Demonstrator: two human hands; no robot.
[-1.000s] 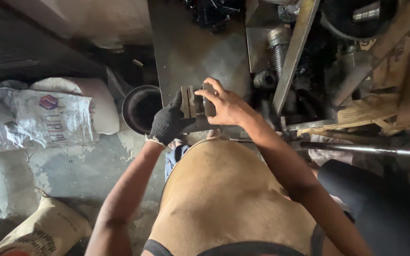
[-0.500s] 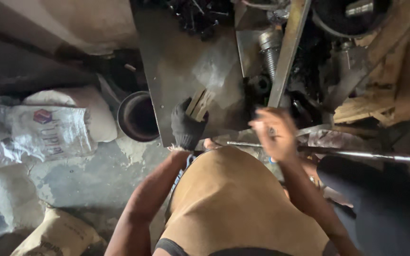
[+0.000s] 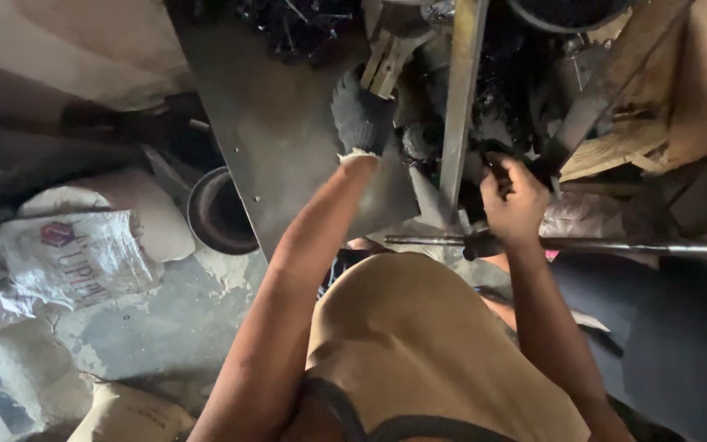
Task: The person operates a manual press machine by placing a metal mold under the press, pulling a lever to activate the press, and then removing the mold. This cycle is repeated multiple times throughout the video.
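My left hand (image 3: 360,115), in a dark work glove, is stretched forward and holds a pale flat block-shaped part (image 3: 386,61) up near the dark machine parts at the top. My right hand (image 3: 514,200) is bare and closed on a small dark object (image 3: 494,169) beside an upright grey metal bar (image 3: 460,98). A long thin steel rod (image 3: 599,245) runs horizontally just below my right hand. A slanted grey metal plate (image 3: 280,139) lies under my left forearm.
A dark round bucket (image 3: 218,213) stands on the concrete floor to the left, next to white woven sacks (image 3: 83,245). Wooden boards (image 3: 656,106) lean at the upper right. Black greasy machine parts (image 3: 304,24) crowd the top edge.
My left hand has reached farther forward and up with the pale part. My right hand let go of it, moved to the right and closed on a small dark object by the upright bar.
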